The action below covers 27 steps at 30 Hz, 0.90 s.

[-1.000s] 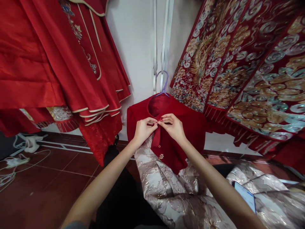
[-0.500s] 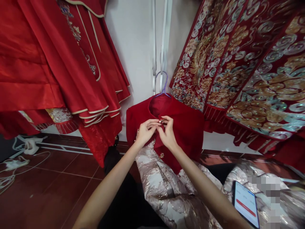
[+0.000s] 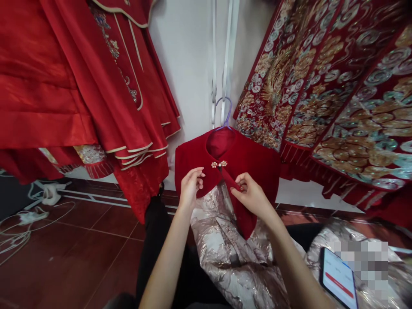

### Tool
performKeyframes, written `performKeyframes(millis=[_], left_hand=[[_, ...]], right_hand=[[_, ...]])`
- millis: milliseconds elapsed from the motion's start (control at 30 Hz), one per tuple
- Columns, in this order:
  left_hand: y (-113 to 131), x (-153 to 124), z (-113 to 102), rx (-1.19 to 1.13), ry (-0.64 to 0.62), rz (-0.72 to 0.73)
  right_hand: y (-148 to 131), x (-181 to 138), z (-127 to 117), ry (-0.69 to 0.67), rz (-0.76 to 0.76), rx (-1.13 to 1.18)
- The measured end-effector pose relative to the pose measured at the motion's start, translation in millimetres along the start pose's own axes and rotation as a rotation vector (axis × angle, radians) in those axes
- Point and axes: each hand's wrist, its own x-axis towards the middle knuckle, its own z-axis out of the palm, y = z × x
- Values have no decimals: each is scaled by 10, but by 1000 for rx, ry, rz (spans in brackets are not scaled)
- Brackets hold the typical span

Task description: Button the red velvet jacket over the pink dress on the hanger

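A red velvet jacket with a round neck hangs on a purple hanger. At its neck, a gold-and-pearl clasp is fastened across the front opening. Below the clasp, my right hand pinches the front edge of the jacket on the right side and folds it outward. My left hand is over the left front panel, its fingers bent and a little apart, with nothing visible in them. Shiny pale patterned fabric lies under the jacket, across my lap.
Red garments with cream piping hang at left, and a heavily embroidered red garment at right. A phone with a lit screen lies on pale fabric at lower right. White cables trail over the tiled floor.
My hands have come away from the neck clasp and moved apart and down. The clasp now shows fastened, and my right hand has taken the jacket's front edge. The view has shifted slightly.
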Motion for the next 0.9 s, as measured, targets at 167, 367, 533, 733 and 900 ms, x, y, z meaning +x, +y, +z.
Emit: performKeyframes(millis=[167, 367, 533, 733, 900], left_hand=[[97, 78, -105, 97, 150, 102], [-103, 325, -407, 391, 206, 216], [-460, 308, -558, 442, 287, 271], [-480, 270, -561, 356, 185, 307], [-482, 259, -548, 293, 179, 269]], right_hand=[[-352, -194, 33, -150, -16, 88], [-229, -170, 466, -207, -79, 131], [80, -67, 713, -88, -94, -36], [193, -55, 704, -76, -97, -220], [157, -52, 652, -173, -84, -121]])
